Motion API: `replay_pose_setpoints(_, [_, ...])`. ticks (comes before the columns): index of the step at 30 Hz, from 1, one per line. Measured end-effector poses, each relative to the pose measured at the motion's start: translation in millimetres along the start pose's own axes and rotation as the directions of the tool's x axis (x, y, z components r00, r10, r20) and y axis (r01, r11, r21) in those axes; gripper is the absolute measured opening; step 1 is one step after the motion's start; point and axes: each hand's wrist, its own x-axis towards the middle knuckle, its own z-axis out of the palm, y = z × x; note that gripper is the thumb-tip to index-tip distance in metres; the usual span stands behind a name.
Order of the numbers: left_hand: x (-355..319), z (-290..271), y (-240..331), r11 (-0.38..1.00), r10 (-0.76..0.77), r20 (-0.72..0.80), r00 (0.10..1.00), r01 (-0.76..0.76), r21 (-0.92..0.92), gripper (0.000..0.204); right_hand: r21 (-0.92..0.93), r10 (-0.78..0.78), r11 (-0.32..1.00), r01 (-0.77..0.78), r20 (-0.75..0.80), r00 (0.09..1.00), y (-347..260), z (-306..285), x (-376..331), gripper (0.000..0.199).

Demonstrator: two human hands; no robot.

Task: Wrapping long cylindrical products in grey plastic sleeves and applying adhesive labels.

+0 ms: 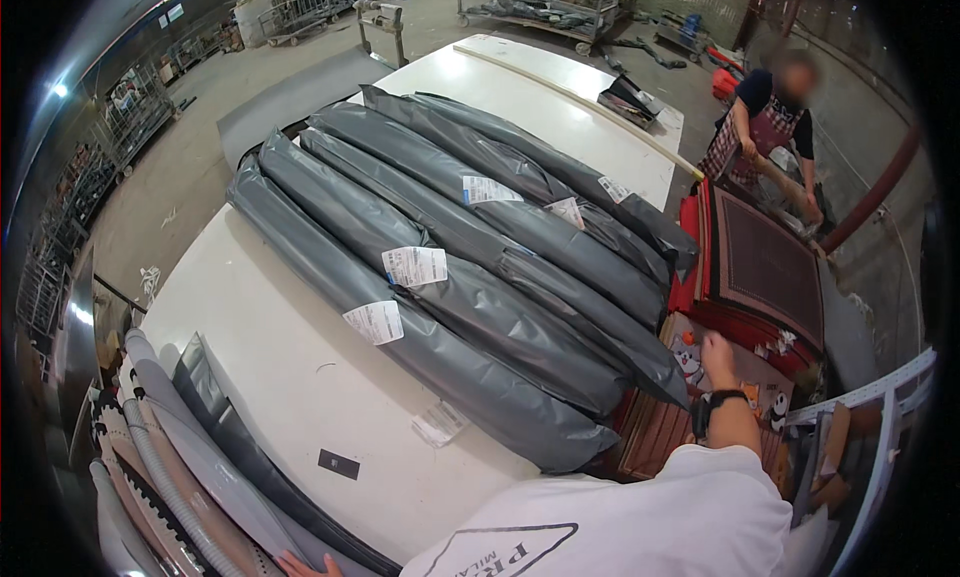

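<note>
My right hand [716, 357], with a dark band on the wrist, reaches over a light mat with cartoon animals [688, 361] on a stack at the right. Its fingers are curled closed, and whatever may be in them is hidden. My left hand [308, 567] shows only partly at the lower edge. Its fingers are spread beside the grey rolled mats [190, 437] and a dark grey plastic bag [235, 427]. Across the white table [270, 317] lie several long rolls in grey plastic bags [440, 267], with white labels [415, 266] on them.
A stack of red-edged mats [765, 252] stands beyond my right hand. Behind it a co-worker [770, 127] in a checked apron handles something. On the table are a small black card [338, 464], a loose label [440, 423] and a long pale strip [580, 102]. A metal frame [880, 417] stands at right.
</note>
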Motion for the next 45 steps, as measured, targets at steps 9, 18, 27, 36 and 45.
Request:
replay_pose_setpoints(9, [2,13,-4,0.992,0.056,-0.062,0.996,-0.049,0.115,0.084,0.397,-0.786,0.599,0.696,0.124,0.606,-278,9,-3,0.035])
replay_pose_setpoints(18, [1,5,2,0.986,0.040,-0.035,0.999,-0.033,0.166,0.082,-0.016,-0.616,0.647,0.762,0.579,0.535,-308,75,-47,0.081])
replay_pose_setpoints(27, [6,-12,23,0.944,-0.031,0.102,0.994,-0.005,0.331,0.078,0.002,-0.690,0.622,0.783,0.475,0.546,-295,90,-56,0.072])
replay_pose_setpoints(36, [6,-8,24,0.930,0.019,0.070,0.997,-0.044,0.365,0.076,0.023,-0.675,0.645,0.764,0.485,0.556,-293,87,-55,0.072])
replay_pose_setpoints(45, [2,3,10,0.904,0.025,0.102,0.994,-0.066,0.422,0.079,0.038,-0.673,0.658,0.752,0.477,0.565,-291,90,-55,0.071])
